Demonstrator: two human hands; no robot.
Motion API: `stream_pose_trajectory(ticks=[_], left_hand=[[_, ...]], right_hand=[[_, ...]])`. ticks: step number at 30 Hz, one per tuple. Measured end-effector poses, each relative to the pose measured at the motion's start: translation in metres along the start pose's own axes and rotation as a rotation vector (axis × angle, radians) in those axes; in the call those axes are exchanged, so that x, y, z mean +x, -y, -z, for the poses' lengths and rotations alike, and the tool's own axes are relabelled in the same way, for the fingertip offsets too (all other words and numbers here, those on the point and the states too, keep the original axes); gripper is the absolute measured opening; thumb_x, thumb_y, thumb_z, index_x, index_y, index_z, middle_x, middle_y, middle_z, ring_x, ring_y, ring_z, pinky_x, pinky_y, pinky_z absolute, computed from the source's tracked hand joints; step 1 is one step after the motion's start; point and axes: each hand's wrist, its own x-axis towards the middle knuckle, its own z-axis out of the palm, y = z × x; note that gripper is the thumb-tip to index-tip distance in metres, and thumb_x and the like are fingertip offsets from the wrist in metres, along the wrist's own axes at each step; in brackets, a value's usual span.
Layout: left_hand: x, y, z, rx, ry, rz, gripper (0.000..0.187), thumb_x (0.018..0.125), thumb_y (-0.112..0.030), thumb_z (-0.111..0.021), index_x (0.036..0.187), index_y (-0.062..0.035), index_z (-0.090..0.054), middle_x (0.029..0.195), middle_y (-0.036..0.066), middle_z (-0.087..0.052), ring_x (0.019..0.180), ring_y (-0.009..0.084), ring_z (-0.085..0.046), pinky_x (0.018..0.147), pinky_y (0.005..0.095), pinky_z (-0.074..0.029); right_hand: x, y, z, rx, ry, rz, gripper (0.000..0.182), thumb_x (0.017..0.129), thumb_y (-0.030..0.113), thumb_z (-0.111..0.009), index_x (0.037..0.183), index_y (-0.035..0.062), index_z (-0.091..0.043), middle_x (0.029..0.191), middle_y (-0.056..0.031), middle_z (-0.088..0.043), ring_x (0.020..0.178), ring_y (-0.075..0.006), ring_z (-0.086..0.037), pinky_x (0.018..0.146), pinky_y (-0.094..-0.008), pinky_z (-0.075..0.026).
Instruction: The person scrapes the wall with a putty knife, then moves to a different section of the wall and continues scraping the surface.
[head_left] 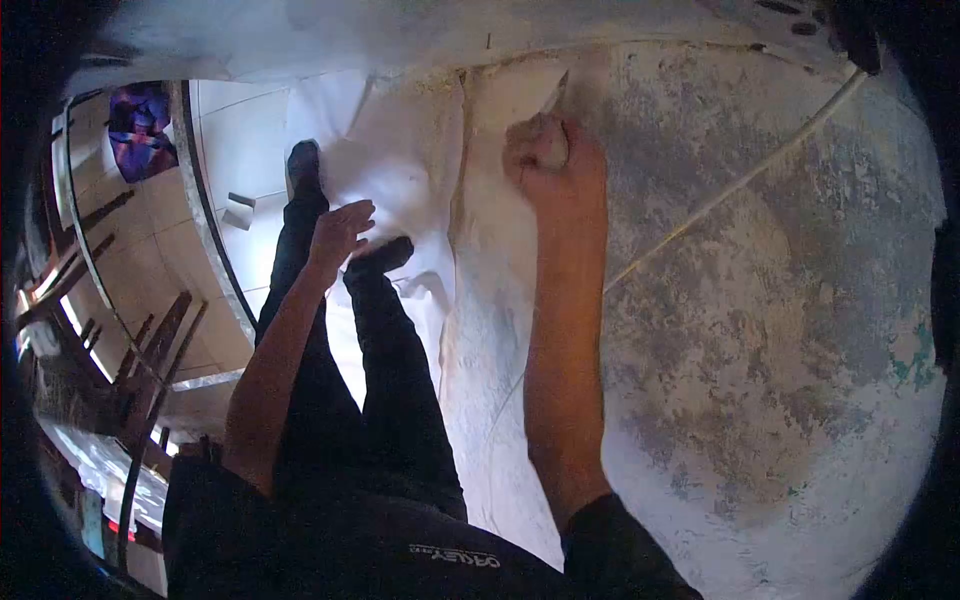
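Your right hand [548,160] keeps a closed grip on a scraper [556,95] against the patchy wall [760,330]; your left hand [338,232] hangs spread at nine o'clock, a cable [730,185] at three.

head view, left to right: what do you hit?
Wooden chair frames → metal rail → left hand → right hand, fist closed on a scraper blade → white cable → peeling wall.
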Motion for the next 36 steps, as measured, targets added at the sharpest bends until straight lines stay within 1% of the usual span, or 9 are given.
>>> stream_pose_trajectory(ticks=[2,4,10,17,19,21,24,26,36], left_hand=[[-0.004,-0.01,0.004,0.026,-0.004,-0.017,0.032,0.085,-0.02,-0.045,0.115,-0.0065,-0.049,0.113,0.004,-0.054,0.096,0.0161,-0.056,0.073,0.0322,-0.045],[-0.004,-0.005,0.014,-0.028,0.039,-0.036,0.034,0.086,-0.022,-0.043,0.117,-0.0074,-0.048,0.114,0.004,-0.053,0.098,0.0157,-0.054,0.076,0.0343,-0.043],[-0.004,-0.007,0.014,0.073,0.011,-0.046,0.035,0.086,-0.023,-0.041,0.118,-0.0081,-0.047,0.117,0.005,-0.052,0.099,0.0175,-0.053,0.08,0.035,-0.042],[-0.012,-0.034,-0.043,0.25,0.234,-0.088,0.043,0.087,-0.031,-0.046,0.123,-0.0078,-0.043,0.121,0.006,-0.049,0.105,0.018,-0.05,0.085,0.0315,-0.04],[-0.008,-0.028,-0.06,0.676,0.381,-0.5,0.048,0.083,-0.027,-0.054,0.124,-0.0056,-0.041,0.117,0.008,-0.052,0.102,0.0169,-0.052,0.084,0.0306,-0.041],[-0.032,-0.05,-0.105,0.716,0.308,-0.204,0.048,0.08,-0.021,-0.059,0.121,-0.0024,-0.043,0.113,0.011,-0.054,0.1,0.016,-0.053,0.083,0.029,-0.042],[-0.053,-0.045,-0.155,0.636,0.3,-0.196,0.045,0.078,-0.019,-0.061,0.117,-0.0008,-0.046,0.11,0.014,-0.055,0.099,0.0169,-0.054,0.083,0.0275,-0.042],[-0.059,-0.04,-0.181,0.722,0.32,-0.582,0.046,0.077,-0.022,-0.062,0.115,0.0003,-0.048,0.112,0.017,-0.053,0.103,0.0211,-0.053,0.085,0.0291,-0.042],[-0.039,-0.04,-0.219,0.561,0.294,-0.706,0.056,0.068,-0.021,-0.065,0.117,-0.0012,-0.045,0.108,0.02,-0.054,0.095,0.0311,-0.056,0.085,0.0331,-0.043]], right_hand=[[-0.036,-0.003,-0.003,0.239,-0.072,-0.191,0.015,0.084,0.018,-0.044,0.073,0.0073,-0.043,0.063,-0.0024,-0.043,0.05,-0.0113,-0.039,0.041,-0.0217,-0.033],[-0.07,-0.002,0.007,0.57,0.245,-0.46,0.016,0.084,0.018,-0.045,0.071,0.0079,-0.044,0.065,-0.0011,-0.043,0.051,-0.0108,-0.04,0.042,-0.0226,-0.033],[0.017,-0.023,0.048,0.444,-0.001,-0.368,0.018,0.086,0.025,-0.047,0.075,0.0112,-0.049,0.056,0.0032,-0.042,0.047,-0.0089,-0.04,0.037,-0.0199,-0.032],[-0.065,-0.098,0.083,0.286,-0.094,-0.261,0.015,0.087,0.029,-0.048,0.083,0.0143,-0.05,0.055,0.0024,-0.042,0.043,-0.009,-0.039,0.034,-0.0198,-0.031],[-0.094,-0.105,0.094,0.418,-0.196,-0.293,0.016,0.087,0.029,-0.047,0.087,0.0134,-0.05,0.056,0.0026,-0.042,0.043,-0.0082,-0.04,0.033,-0.021,-0.032],[-0.115,-0.109,0.116,0.36,-0.186,-0.286,0.019,0.087,0.031,-0.046,0.088,0.0124,-0.05,0.055,0.0022,-0.042,0.041,-0.0083,-0.038,0.033,-0.0205,-0.031],[-0.136,-0.097,0.137,0.32,-0.13,-0.265,0.024,0.088,0.034,-0.043,0.089,0.0111,-0.049,0.053,0.0019,-0.041,0.037,-0.0084,-0.036,0.032,-0.0203,-0.03],[-0.142,-0.089,0.141,0.339,-0.117,-0.254,0.03,0.09,0.038,-0.038,0.088,0.0104,-0.05,0.052,0.0013,-0.042,0.033,-0.0079,-0.035,0.029,-0.0198,-0.029],[-0.127,-0.068,0.125,0.492,-0.092,-0.266,0.032,0.09,0.039,-0.037,0.089,0.0094,-0.047,0.06,-0.0008,-0.045,0.036,-0.0062,-0.035,0.028,-0.0176,-0.03]])
